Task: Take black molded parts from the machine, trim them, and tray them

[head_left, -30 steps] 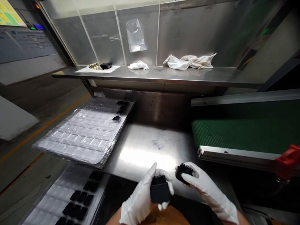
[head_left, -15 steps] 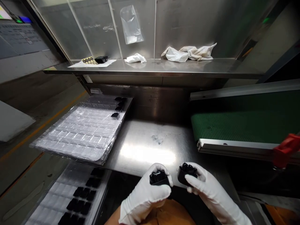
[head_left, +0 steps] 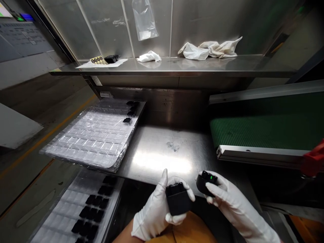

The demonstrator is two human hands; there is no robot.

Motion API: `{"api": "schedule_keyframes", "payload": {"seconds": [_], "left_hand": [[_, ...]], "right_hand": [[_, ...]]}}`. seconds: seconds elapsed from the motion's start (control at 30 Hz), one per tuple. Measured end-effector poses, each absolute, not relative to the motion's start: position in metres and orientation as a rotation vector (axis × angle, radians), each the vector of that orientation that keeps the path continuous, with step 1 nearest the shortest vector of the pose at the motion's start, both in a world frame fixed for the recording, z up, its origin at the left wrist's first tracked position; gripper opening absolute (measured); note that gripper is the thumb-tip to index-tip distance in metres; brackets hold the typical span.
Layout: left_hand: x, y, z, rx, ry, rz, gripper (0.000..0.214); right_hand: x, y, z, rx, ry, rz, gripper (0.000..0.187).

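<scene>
Head view: white-gloved left hand (head_left: pixel 153 215) wrapped around black rectangular block (head_left: pixel 178 201), thumb raised beside it. White-gloved right hand (head_left: pixel 227 199) curled, gripping smaller black rounded piece (head_left: pixel 205 182) with green marks on top. Both near front edge of steel surface (head_left: pixel 162 152). Transparent blister-tray stack (head_left: pixel 88 138) beyond, left; green conveyor belt (head_left: pixel 260 128) right.

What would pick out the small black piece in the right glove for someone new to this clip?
Start at the stainless steel table just left of the green ribbed conveyor belt. Over its near edge, a white-gloved right hand holds a small rounded black piece. Unlike the larger, squarer black block in the left hand, it shows a green glint on top.
</scene>
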State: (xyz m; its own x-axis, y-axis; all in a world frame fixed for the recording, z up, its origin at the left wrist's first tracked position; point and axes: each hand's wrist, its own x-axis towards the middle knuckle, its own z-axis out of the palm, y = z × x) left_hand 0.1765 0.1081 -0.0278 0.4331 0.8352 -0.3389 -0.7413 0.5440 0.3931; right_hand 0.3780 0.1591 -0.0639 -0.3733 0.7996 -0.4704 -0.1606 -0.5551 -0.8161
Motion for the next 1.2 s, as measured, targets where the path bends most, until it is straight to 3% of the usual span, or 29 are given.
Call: {"api": "schedule_keyframes", "payload": {"seconds": [0.13,0.33,0.57,0.83,1.03,1.2], "left_hand": [[0.174,0.105,-0.028,0.177,0.502,0.967,0.055],[0.175,0.096,-0.029,0.342,0.650,1.095,0.028],[0.179,0.096,-0.035,0.341,0.749,1.053,0.022],[0.180,0.097,-0.046,0.100,0.690,0.968,0.028],[0.184,0.100,-0.045,0.005,0.657,0.883,0.042],[0.191,0.102,-0.043,-0.022,0.709,0.905,0.049]], "right_hand": [[0.376,0.154,-0.053,-1.177,-0.956,2.024,0.050],[0.367,0.147,-0.032,-1.052,-1.045,2.145,0.047],[0.361,0.141,-0.017,-0.923,-0.951,2.272,0.062],[0.366,0.137,-0.020,-0.795,-0.750,2.375,0.068],[0.364,0.134,-0.021,-0.974,-0.998,2.217,0.075],[0.360,0.128,-0.026,-1.193,-1.428,1.817,0.055]]}}
